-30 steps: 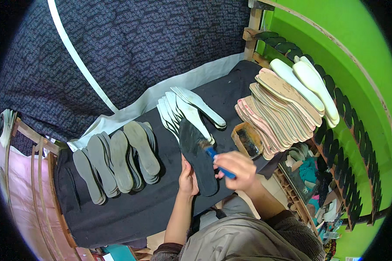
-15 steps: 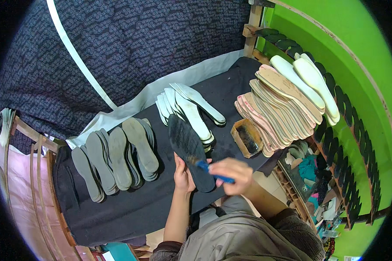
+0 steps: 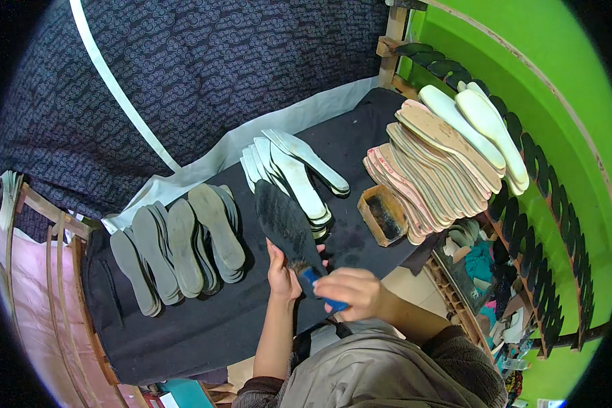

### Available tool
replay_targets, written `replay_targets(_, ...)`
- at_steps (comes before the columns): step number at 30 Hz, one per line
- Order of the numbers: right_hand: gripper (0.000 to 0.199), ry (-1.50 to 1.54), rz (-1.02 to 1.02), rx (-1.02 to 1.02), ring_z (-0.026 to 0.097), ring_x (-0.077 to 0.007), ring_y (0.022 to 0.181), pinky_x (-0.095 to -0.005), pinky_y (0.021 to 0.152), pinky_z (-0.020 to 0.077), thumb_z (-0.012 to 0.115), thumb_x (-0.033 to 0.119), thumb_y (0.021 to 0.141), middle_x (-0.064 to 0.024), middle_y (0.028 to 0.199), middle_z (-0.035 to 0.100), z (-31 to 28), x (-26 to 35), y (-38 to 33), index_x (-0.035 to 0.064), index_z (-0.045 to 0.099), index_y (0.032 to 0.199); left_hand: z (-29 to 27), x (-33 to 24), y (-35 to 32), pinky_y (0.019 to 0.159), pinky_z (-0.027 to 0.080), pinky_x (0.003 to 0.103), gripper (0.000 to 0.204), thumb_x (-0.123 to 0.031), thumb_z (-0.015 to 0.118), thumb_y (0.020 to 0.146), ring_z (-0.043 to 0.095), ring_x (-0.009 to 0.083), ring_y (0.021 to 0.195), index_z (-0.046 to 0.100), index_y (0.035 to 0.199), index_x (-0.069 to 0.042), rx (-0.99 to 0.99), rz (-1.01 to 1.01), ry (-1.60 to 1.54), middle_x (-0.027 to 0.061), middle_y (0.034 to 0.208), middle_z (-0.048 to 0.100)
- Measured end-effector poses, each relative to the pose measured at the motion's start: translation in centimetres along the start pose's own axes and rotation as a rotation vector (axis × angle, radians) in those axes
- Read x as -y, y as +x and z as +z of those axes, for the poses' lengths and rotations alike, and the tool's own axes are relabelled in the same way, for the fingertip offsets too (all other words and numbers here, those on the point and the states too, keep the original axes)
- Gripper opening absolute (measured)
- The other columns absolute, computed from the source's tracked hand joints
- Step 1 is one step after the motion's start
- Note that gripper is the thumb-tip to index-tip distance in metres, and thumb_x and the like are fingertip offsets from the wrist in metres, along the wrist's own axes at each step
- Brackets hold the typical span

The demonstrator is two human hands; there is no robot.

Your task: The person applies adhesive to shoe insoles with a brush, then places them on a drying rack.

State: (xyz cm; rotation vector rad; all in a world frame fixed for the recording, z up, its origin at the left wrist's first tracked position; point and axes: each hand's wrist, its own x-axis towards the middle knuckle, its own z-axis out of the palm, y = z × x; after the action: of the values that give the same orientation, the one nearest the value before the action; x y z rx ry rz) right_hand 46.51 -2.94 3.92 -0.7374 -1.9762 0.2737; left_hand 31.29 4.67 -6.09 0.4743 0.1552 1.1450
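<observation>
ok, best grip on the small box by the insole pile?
Likely the box's left wall, near the rim, coming from above and left. The top is open, giving an edge to pinch; the insole pile crowds the right side. Inside is smeared black.

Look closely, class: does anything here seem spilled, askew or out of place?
One thing: a jumbled heap of scraps beyond the right edge of the black cloth, teal and black pieces mixed. It looks untidy against the lined-up grey soles.
</observation>
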Motion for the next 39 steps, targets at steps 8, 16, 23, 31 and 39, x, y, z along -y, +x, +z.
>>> replay_targets(8,0.037,-0.022,0.023,-0.101,0.066,-0.0306,0.073,-0.0347,0.066,0.0541,0.07,-0.005,0.055,-0.0156,0.09,0.066,0.6,-0.4,-0.6,-0.0011,0.065,0.092,0.0,0.0,-0.2,0.084,0.052,0.055,0.045,-0.036,0.029,0.101,0.055,0.0423,0.109,0.018,0.142,-0.024,-0.126,0.099,0.093,0.017,0.134,0.043)
replay_targets(16,0.039,0.02,0.096,-0.12,0.065,-0.0284,0.076,-0.035,0.069,0.0532,0.064,-0.008,0.054,-0.0138,0.09,0.066,1.1,-0.5,-0.5,0.0,0.064,0.092,0.7,-0.3,-0.3,0.085,0.049,0.06,0.044,-0.035,0.028,0.101,0.054,0.0447,0.111,0.016,0.143,-0.029,-0.134,0.112,0.074,0.0172,0.136,0.041)
replay_targets(23,0.037,-0.036,0.214,-0.214,0.065,-0.0282,0.075,-0.0339,0.065,0.0527,0.066,-0.008,0.056,-0.0139,0.09,0.066,0.3,-0.2,-0.7,0.0007,0.064,0.092,0.2,-0.4,-0.2,0.089,0.047,0.06,0.044,-0.036,0.027,0.101,0.051,0.0466,0.114,0.016,0.143,-0.029,-0.077,0.151,0.055,0.0159,0.139,0.038)
replay_targets(31,0.029,-0.019,0.257,-0.185,0.066,-0.029,0.073,-0.0333,0.065,0.0542,0.069,-0.004,0.06,-0.0168,0.088,0.066,-0.3,0.1,-1.8,-0.0008,0.064,0.089,1.0,-0.4,-0.2,0.091,0.046,0.059,0.045,-0.036,0.028,0.101,0.052,0.0455,0.113,0.014,0.143,-0.028,-0.143,0.127,0.016,0.017,0.137,0.04)
replay_targets(39,0.037,-0.01,0.23,-0.167,0.065,-0.0301,0.077,-0.0344,0.066,0.0531,0.068,-0.006,0.059,-0.0154,0.094,0.066,-0.6,-0.1,-2.8,0.0012,0.063,0.096,0.2,-0.2,-0.4,0.09,0.047,0.057,0.044,-0.036,0.026,0.101,0.054,0.0452,0.11,0.015,0.143,-0.026,-0.159,0.119,0.055,0.0187,0.134,0.042)
